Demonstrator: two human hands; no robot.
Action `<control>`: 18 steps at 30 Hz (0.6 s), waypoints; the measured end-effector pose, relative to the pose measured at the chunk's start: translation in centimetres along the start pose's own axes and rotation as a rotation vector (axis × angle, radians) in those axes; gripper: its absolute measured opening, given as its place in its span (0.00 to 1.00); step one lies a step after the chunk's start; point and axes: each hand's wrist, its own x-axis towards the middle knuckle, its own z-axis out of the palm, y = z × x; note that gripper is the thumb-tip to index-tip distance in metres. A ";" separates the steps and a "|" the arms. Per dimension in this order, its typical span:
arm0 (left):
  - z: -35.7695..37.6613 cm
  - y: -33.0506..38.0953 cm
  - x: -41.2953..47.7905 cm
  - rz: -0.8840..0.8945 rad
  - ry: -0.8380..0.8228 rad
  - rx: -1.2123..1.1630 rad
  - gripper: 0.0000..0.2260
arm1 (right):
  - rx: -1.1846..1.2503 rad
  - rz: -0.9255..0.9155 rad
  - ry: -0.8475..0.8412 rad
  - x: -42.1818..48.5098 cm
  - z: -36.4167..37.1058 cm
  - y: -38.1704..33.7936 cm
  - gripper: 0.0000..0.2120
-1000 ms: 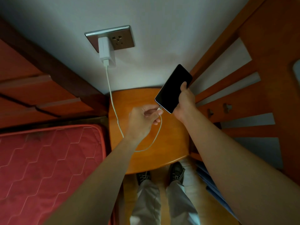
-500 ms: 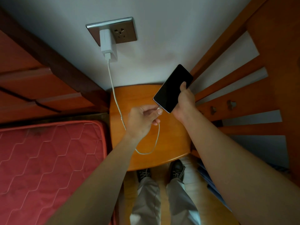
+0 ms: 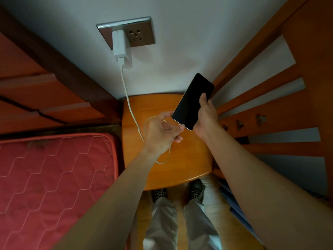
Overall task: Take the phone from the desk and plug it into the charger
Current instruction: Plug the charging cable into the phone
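My right hand [image 3: 205, 116] grips a black phone [image 3: 192, 100], dark screen up, above a small wooden table [image 3: 187, 170]. My left hand [image 3: 162, 132] pinches the plug end of a white charging cable [image 3: 128, 103] right at the phone's lower edge; whether the plug is inside the port is hidden by my fingers. The cable runs up to a white charger [image 3: 121, 46] plugged into a wall socket plate [image 3: 142, 32], and loops slack under my left hand.
A red quilted mattress [image 3: 54, 177] lies to the left, with dark wooden drawers [image 3: 45, 98] behind it. A wooden slatted frame [image 3: 270, 109] rises on the right. My legs and shoes [image 3: 195, 189] stand in front of the table.
My left hand has brought the cable plug up against the phone's lower edge, and the cable now forms a loop beside that hand. The phone has stayed in my right hand.
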 end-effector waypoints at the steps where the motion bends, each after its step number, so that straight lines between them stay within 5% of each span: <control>1: 0.0 -0.1 0.0 -0.009 -0.039 -0.011 0.28 | -0.015 0.005 0.009 0.0 -0.2 0.2 0.21; 11: 1.8 -5.8 3.5 -0.156 0.006 0.028 0.21 | -0.224 0.132 -0.186 2.2 -3.2 4.8 0.22; 18: 2.9 -10.3 8.1 -0.194 0.185 0.137 0.14 | -0.511 -0.056 -0.086 6.9 -3.3 9.1 0.16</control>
